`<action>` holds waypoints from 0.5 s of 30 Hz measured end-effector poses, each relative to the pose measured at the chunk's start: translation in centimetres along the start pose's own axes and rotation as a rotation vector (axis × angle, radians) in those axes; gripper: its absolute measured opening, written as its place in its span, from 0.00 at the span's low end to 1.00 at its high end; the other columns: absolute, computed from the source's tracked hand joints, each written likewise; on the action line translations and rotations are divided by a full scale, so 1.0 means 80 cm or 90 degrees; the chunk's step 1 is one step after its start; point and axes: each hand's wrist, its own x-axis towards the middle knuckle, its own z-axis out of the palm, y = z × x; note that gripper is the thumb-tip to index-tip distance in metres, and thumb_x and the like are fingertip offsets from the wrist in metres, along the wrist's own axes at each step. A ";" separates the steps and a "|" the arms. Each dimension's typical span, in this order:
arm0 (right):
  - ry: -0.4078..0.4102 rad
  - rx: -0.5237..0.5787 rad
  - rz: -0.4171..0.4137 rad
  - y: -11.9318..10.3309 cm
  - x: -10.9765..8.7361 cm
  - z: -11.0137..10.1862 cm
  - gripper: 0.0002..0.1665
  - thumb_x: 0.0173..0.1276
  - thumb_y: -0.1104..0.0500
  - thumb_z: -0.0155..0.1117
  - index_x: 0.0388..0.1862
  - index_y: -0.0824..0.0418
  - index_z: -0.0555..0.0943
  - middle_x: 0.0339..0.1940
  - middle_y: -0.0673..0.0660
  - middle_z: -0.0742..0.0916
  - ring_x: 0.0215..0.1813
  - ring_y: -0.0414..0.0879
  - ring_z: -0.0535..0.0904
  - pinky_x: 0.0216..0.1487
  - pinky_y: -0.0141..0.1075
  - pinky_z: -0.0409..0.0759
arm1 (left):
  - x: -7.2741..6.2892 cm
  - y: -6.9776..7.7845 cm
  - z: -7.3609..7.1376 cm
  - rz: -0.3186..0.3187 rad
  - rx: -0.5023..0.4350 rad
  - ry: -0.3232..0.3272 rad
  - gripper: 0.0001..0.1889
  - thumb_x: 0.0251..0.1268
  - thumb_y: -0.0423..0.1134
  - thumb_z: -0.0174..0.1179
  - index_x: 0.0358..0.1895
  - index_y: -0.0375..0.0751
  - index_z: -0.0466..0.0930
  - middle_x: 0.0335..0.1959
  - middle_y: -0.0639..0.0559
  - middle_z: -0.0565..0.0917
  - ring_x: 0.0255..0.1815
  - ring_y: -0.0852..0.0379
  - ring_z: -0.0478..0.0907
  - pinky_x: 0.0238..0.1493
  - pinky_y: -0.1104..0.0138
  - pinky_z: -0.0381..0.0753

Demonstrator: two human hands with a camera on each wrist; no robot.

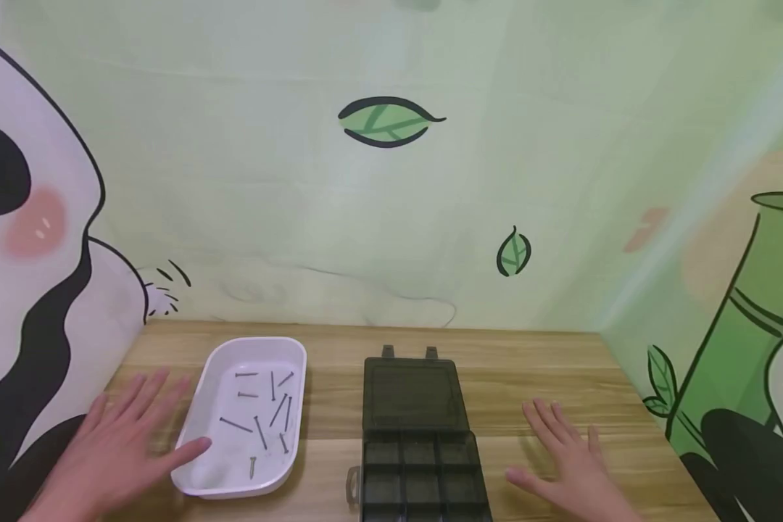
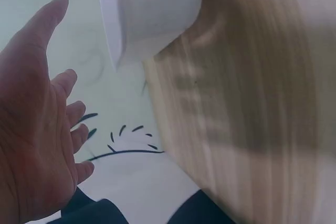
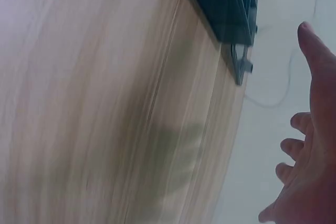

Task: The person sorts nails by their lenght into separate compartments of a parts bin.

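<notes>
My left hand [image 1: 120, 442] is spread with straight fingers at the left side of a white tray [image 1: 192, 457]; in the head view its thumb overlaps the tray's rim. Nothing is in its grasp. Several screws [image 1: 236, 425] of different lengths lie scattered in the tray. To the tray's right stands a dark compartment box [image 1: 416, 395], its lid laid back and its divided sections facing up. My right hand [image 1: 570, 460] hovers to the right of the box, fingers spread and holding nothing. Both wrist views show the palms apart from the tray [image 2: 157, 9] and the box [image 3: 220, 14].
The wooden tabletop [image 1: 528, 362] ends at a backdrop [image 1: 267, 181] printed with leaves, a panda and bamboo. A latch [image 1: 353, 484] sticks out from the box's left side. The tray and box stand apart, with bare wood between them.
</notes>
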 end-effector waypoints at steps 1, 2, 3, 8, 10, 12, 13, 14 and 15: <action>-0.006 0.014 -0.005 -0.004 0.000 0.001 0.60 0.65 0.33 0.74 0.88 0.52 0.59 0.87 0.64 0.63 0.85 0.72 0.51 0.68 0.85 0.40 | 0.002 0.002 -0.001 0.009 0.002 0.010 0.54 0.65 0.77 0.59 0.84 0.43 0.61 0.84 0.30 0.57 0.85 0.27 0.48 0.77 0.27 0.30; -0.010 0.027 -0.012 -0.008 0.001 0.002 0.59 0.65 0.34 0.75 0.88 0.53 0.60 0.86 0.64 0.64 0.85 0.72 0.52 0.68 0.85 0.41 | 0.005 0.003 -0.002 0.017 0.006 0.017 0.54 0.65 0.76 0.59 0.85 0.45 0.60 0.84 0.30 0.58 0.85 0.27 0.49 0.78 0.28 0.30; -0.016 0.039 -0.017 -0.011 0.001 0.004 0.59 0.65 0.35 0.75 0.87 0.53 0.61 0.86 0.64 0.64 0.85 0.72 0.52 0.69 0.85 0.42 | 0.007 0.005 -0.003 0.024 0.011 0.020 0.54 0.64 0.76 0.60 0.85 0.46 0.60 0.84 0.30 0.58 0.84 0.27 0.50 0.78 0.29 0.29; -0.053 0.084 -0.057 -0.024 0.001 0.014 0.59 0.65 0.38 0.77 0.87 0.56 0.61 0.86 0.64 0.65 0.85 0.71 0.54 0.69 0.84 0.45 | 0.024 0.015 -0.011 0.051 0.019 0.010 0.54 0.63 0.77 0.60 0.83 0.44 0.63 0.82 0.30 0.62 0.82 0.25 0.55 0.78 0.28 0.40; -0.060 0.086 -0.077 -0.027 0.000 0.020 0.60 0.65 0.38 0.77 0.87 0.57 0.60 0.85 0.65 0.66 0.84 0.70 0.55 0.69 0.84 0.47 | 0.031 0.019 -0.014 0.057 0.016 -0.001 0.54 0.62 0.77 0.60 0.82 0.44 0.65 0.82 0.31 0.63 0.82 0.26 0.56 0.77 0.28 0.45; -0.064 0.089 -0.094 -0.029 -0.001 0.026 0.60 0.64 0.37 0.78 0.87 0.55 0.60 0.85 0.65 0.67 0.84 0.70 0.57 0.69 0.84 0.49 | 0.037 0.021 -0.017 0.066 0.017 -0.007 0.53 0.62 0.77 0.61 0.82 0.45 0.66 0.82 0.31 0.63 0.81 0.26 0.57 0.77 0.28 0.48; -0.061 0.089 -0.105 -0.030 -0.002 0.029 0.61 0.63 0.37 0.78 0.87 0.55 0.61 0.85 0.65 0.67 0.83 0.71 0.58 0.69 0.84 0.49 | 0.040 0.022 -0.018 0.073 0.017 -0.008 0.53 0.62 0.77 0.61 0.82 0.45 0.67 0.82 0.31 0.64 0.81 0.27 0.58 0.76 0.29 0.50; -0.057 0.089 -0.119 -0.030 -0.002 0.032 0.61 0.62 0.36 0.78 0.87 0.54 0.61 0.84 0.65 0.68 0.83 0.71 0.59 0.69 0.84 0.50 | 0.043 0.023 -0.019 0.081 0.019 -0.009 0.53 0.61 0.77 0.61 0.82 0.45 0.67 0.81 0.31 0.64 0.81 0.27 0.59 0.76 0.29 0.51; -0.051 0.090 -0.132 -0.030 -0.003 0.036 0.62 0.61 0.35 0.79 0.87 0.53 0.61 0.84 0.65 0.68 0.82 0.71 0.60 0.69 0.83 0.51 | 0.046 0.024 -0.020 0.088 0.023 -0.008 0.53 0.61 0.77 0.61 0.81 0.45 0.68 0.81 0.31 0.65 0.81 0.28 0.60 0.76 0.29 0.52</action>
